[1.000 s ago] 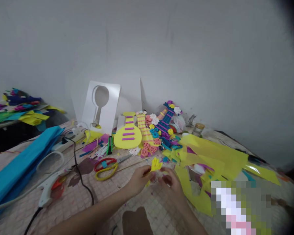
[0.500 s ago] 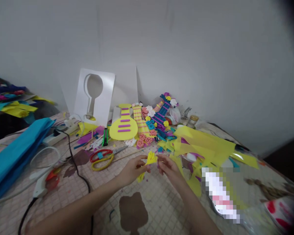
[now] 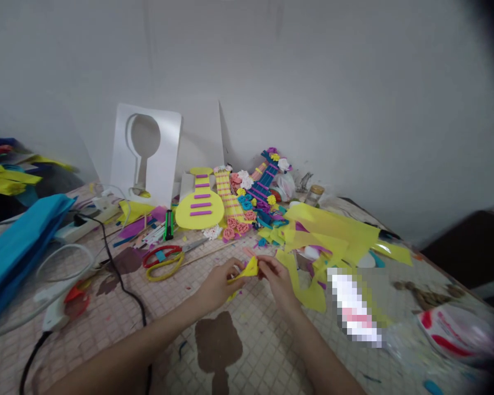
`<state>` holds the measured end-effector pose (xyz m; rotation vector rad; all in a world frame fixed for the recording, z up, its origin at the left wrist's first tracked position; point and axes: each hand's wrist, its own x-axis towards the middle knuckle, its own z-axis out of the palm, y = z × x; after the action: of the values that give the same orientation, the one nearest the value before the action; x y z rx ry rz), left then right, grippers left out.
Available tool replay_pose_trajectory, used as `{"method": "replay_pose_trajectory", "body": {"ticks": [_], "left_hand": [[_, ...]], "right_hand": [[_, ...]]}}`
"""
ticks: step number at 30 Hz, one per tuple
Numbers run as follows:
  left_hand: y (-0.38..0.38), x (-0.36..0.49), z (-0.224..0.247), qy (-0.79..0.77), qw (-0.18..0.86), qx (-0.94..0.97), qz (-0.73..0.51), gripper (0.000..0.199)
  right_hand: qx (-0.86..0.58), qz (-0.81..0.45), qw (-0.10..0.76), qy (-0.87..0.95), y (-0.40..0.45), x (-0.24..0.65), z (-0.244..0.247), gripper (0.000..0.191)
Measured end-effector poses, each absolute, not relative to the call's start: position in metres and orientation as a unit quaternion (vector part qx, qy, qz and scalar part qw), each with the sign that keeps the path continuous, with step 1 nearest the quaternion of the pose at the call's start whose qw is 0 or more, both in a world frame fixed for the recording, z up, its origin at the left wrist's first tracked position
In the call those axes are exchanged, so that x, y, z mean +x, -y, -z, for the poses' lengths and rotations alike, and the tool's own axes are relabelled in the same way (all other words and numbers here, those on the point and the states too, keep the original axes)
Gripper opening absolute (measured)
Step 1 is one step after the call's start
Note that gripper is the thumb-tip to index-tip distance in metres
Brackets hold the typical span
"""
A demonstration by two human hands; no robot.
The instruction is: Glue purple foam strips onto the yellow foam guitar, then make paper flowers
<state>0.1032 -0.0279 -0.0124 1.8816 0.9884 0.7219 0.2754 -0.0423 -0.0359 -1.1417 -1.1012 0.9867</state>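
Note:
Over the near middle of the table, both hands meet at a small folded piece of yellow crepe paper (image 3: 252,266). My left hand (image 3: 218,284) is closed around its lower left part, and a yellow end shows beneath the fingers. Fingertips of my right hand (image 3: 276,275) pinch its right edge. Beyond the left hand lie scissors (image 3: 163,264) with one red and one yellow handle. A yellow guitar-shaped cutout (image 3: 182,213) with purple strips leans further back, beside finished paper guitars (image 3: 267,184) trimmed with paper flowers.
On the left are a blue crepe paper bundle (image 3: 22,249), a white glue gun (image 3: 60,311) and a black cable (image 3: 123,286). A white board (image 3: 168,142) with a guitar-shaped hole leans on the wall. Yellow sheets (image 3: 349,227) and a jar (image 3: 314,196) are at right.
The yellow paper went from a gathered, ruffled bunch to a flatter, pointed shape between my fingers. My right hand has drawn closer to my left, and the view has shifted slightly right.

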Motion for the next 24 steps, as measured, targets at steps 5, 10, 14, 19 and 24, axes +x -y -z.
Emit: {"method": "replay_pose_trajectory", "body": {"ticks": [5,10,14,19,24], "left_hand": [[0.029,0.102,0.010,-0.413,0.411,0.763,-0.280,0.020],[0.031,0.102,0.010,-0.421,0.340,0.795,-0.275,0.020],[0.031,0.100,0.011,-0.428,0.318,0.806,-0.257,0.019],[0.030,0.095,0.010,-0.418,0.388,0.777,-0.266,0.020],[0.036,0.100,0.006,-0.373,0.469,0.755,-0.265,0.020]], "right_hand": [[-0.493,-0.335,0.587,0.548,0.045,0.276,0.031,0.013],[-0.493,-0.280,0.562,0.603,0.048,0.268,0.030,0.004],[-0.509,-0.266,0.558,0.599,0.046,0.276,0.029,0.011],[-0.558,-0.257,0.587,0.527,0.043,0.300,0.024,0.023],[-0.500,-0.399,0.520,0.566,0.049,0.284,0.023,0.032]]}}
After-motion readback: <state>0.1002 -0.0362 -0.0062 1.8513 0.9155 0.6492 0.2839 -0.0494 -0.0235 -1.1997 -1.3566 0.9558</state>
